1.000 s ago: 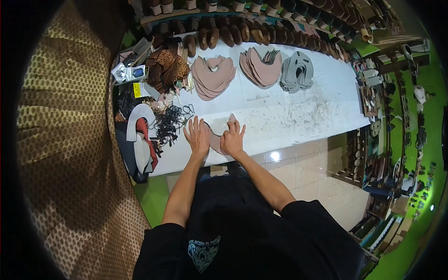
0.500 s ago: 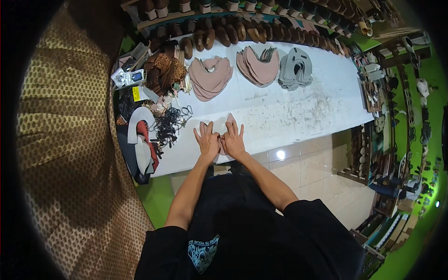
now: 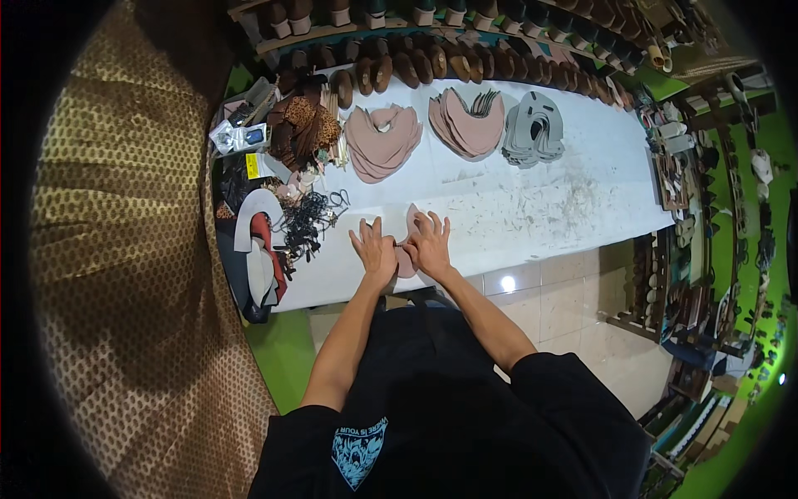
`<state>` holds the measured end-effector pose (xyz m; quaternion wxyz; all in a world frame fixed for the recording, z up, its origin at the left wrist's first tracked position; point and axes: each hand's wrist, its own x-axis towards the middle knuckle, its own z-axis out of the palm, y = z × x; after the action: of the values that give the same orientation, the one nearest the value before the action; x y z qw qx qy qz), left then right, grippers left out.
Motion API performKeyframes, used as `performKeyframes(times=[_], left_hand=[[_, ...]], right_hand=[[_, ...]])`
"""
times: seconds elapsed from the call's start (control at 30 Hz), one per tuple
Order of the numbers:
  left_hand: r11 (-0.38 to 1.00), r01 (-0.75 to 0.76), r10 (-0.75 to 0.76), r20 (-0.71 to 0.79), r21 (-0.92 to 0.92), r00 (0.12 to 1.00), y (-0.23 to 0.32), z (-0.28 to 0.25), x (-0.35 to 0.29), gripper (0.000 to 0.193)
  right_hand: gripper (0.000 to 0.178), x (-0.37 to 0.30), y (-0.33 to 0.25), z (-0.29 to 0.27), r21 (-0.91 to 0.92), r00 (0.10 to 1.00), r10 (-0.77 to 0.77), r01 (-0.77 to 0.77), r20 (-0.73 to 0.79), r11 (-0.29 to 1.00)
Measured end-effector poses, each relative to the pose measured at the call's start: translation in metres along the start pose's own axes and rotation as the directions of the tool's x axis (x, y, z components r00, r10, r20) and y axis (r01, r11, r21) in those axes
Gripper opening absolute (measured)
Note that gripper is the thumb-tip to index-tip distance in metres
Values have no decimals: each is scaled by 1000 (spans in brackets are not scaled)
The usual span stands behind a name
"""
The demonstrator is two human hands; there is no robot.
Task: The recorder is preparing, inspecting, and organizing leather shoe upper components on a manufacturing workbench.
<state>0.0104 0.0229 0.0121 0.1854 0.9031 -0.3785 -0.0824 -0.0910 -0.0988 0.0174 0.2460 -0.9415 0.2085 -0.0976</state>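
At the near edge of the white-covered table (image 3: pixel 490 208) lies a pink curved shoe-upper piece (image 3: pixel 406 264), partly covered by my hands. My left hand (image 3: pixel 378 252) presses its thumb and forefinger at the piece's inner edge, the other fingers fanned out. Close beside it, my right hand (image 3: pixel 430 249) pinches the same piece, its remaining fingers raised and spread. The two sets of fingertips almost meet over the middle of the piece. Whatever small fold or edge sits between them is hidden.
Two stacks of pink uppers (image 3: pixel 382 154) (image 3: pixel 470 133) and a stack of grey uppers (image 3: pixel 532 133) lie farther back. Wooden shoe lasts (image 3: pixel 440 62) line the far edge. Black straps (image 3: pixel 309 220) and scraps heap at left, beside a gold patterned curtain (image 3: pixel 133 249).
My right hand has shifted slightly right, its fingers bending more, and more of the pink piece shows between my hands. The whole view has moved a little.
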Motion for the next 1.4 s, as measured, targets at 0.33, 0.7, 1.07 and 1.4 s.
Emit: performKeyframes(times=[0.33, 0.7, 1.07, 1.4], left_hand=[[999, 34, -34, -25, 5, 999, -2, 3, 1, 11], [978, -88, 87, -17, -188, 996, -16, 5, -7, 22], [966, 59, -78, -64, -252, 995, 12, -6, 2, 33], [932, 204, -289, -273, -300, 918, 42, 55, -12, 10]], right_hand=[[20, 25, 15, -12, -21, 979, -99, 104, 179, 994], [18, 31, 25, 1, -115, 967, -177, 200, 184, 973], [23, 33, 41, 6, -75, 945, -268, 287, 189, 955], [45, 37, 46, -4, -133, 894, -288, 350, 345, 927]])
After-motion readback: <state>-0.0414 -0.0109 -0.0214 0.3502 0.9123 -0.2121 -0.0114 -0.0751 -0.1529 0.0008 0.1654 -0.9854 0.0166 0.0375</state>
